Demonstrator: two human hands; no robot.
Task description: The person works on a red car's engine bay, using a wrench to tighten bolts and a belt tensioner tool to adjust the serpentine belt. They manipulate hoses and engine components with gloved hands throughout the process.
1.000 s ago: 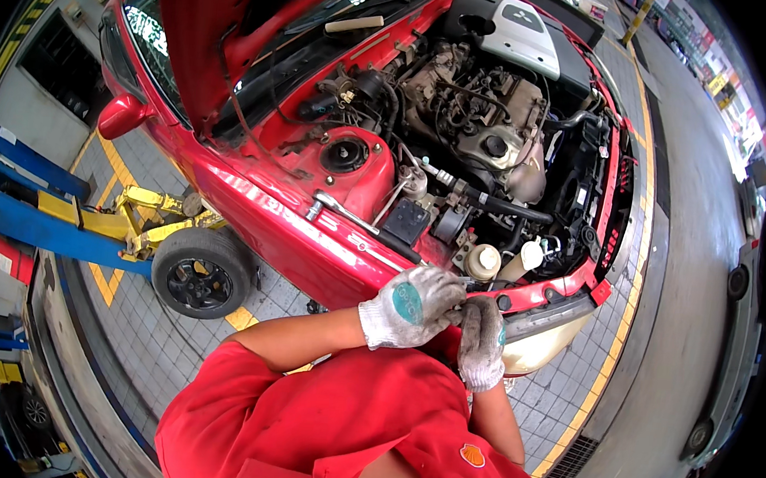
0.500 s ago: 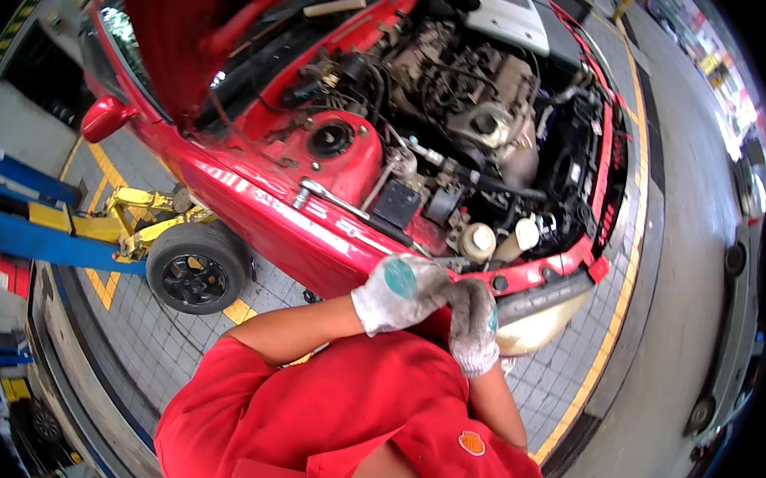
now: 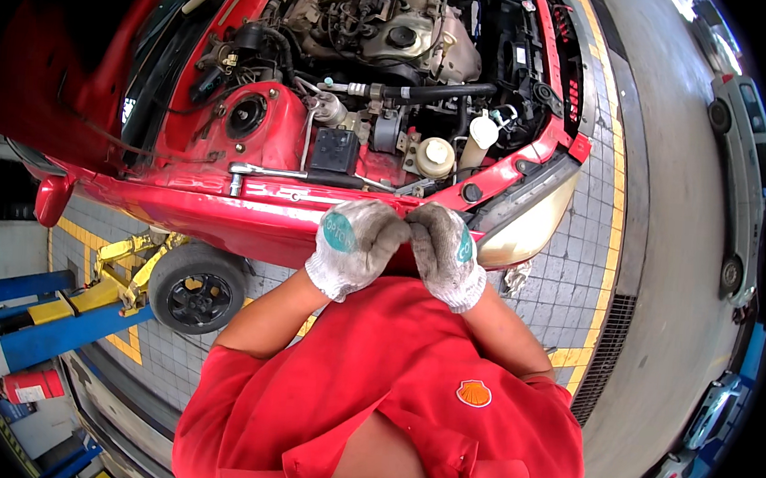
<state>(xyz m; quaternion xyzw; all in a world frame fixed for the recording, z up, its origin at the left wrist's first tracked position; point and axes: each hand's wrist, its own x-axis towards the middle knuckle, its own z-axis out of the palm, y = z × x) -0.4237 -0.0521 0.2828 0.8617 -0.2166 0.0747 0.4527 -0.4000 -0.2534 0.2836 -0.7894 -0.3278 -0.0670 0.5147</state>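
Red car [image 3: 265, 217], glossy, scuffed fender, hood [image 3: 55, 101] up, grimy engine bay [image 3: 370, 38], across upper half of frame. Left hand [image 3: 360, 244] and right hand [image 3: 443, 250] mid-frame by fender edge, smudged white gloves. Grip: fingers curled, tips together; can't tell if pinching anything. Versus earlier: car shifted up-left, hands now level. Teal print on gloves, orange shell-shaped patch [image 3: 473, 394] on red shirt [image 3: 302, 384].
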